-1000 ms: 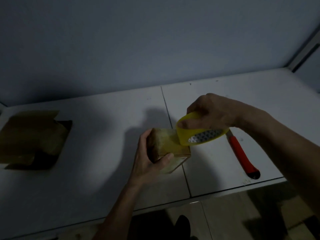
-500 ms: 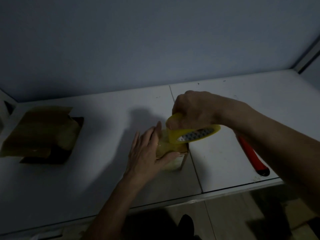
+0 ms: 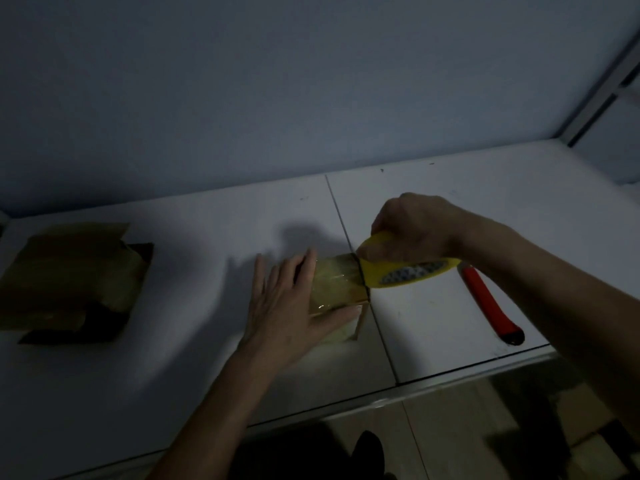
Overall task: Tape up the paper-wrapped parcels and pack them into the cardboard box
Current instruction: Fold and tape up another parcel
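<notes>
A: At the parcel (image 3: 337,284), mid-table — what are the fingers doing?

B: Left hand (image 3: 287,306) lies flat, fingers straight & spread over the parcel's left side, thumb along its near edge. Pressing, not curled round it.

A: And the right?

B: Right hand (image 3: 412,228) is clenched round the tape roll (image 3: 408,268), yellow, knuckles up. Roll is tilted, core facing the camera, lower edge touching the parcel's right end.

A: Tape on the parcel?

B: Top looks glossy, w/ a clear film across it running up to the roll. Light is dim, so can't tell exactly where the strip ends.

A: Where does the parcel sit?

B: On the white table (image 3: 194,368), just left of the seam betw. the two tabletop panels, near the front edge. It's brown paper, boxy.

A: Anything else around?

B: Red-handled cutter (image 3: 490,301) lies to the right of the roll, near the right forearm, apart from the parcel. Blade end is hidden behind the hand.

A: And the box?

B: Box (image 3: 74,282) is far left on the table, well apart from the hands, flaps open. Something brown & paper-wrapped is inside; too dark to count.
</notes>
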